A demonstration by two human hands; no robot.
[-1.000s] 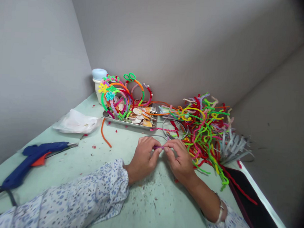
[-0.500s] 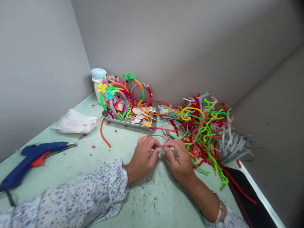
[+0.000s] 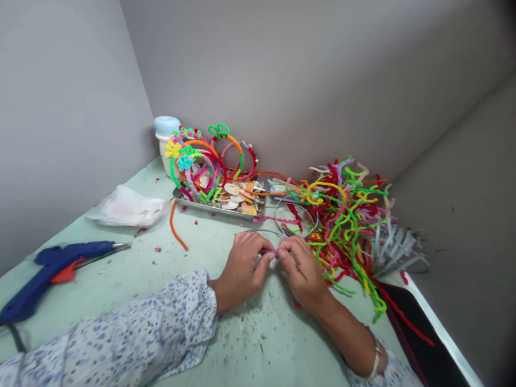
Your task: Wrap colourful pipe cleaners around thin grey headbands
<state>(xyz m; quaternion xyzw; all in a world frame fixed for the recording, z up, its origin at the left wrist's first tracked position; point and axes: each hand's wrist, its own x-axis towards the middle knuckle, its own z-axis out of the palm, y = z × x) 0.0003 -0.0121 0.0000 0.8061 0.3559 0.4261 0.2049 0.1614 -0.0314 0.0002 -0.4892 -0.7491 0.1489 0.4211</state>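
Note:
Close together at the middle of the table, my left hand [image 3: 245, 266] and my right hand [image 3: 303, 274] pinch a short purple pipe cleaner [image 3: 275, 253] between thumbs and fingertips. Only a small piece of it shows between the two hands. Just behind the fingers runs a thin grey band [image 3: 265, 231]; whether it joins what I hold, I cannot tell. Beyond my right hand lie thin grey hoops [image 3: 276, 216]. An orange pipe cleaner [image 3: 176, 227] rests by itself to the left of my hands.
A metal tray [image 3: 215, 210] at the back holds shells and pipe-cleaner-wrapped headbands [image 3: 238, 145]. Beside it stands a blue-lidded container [image 3: 166, 125]. Tangled pipe cleaners [image 3: 345, 219] cover the right side. At left are a blue glue gun [image 3: 65, 263] and a white plastic bag [image 3: 130, 206].
The purple end that stuck up above my right fingertips no longer shows there. My right fingers have shifted slightly, while my left hand stays nearly still.

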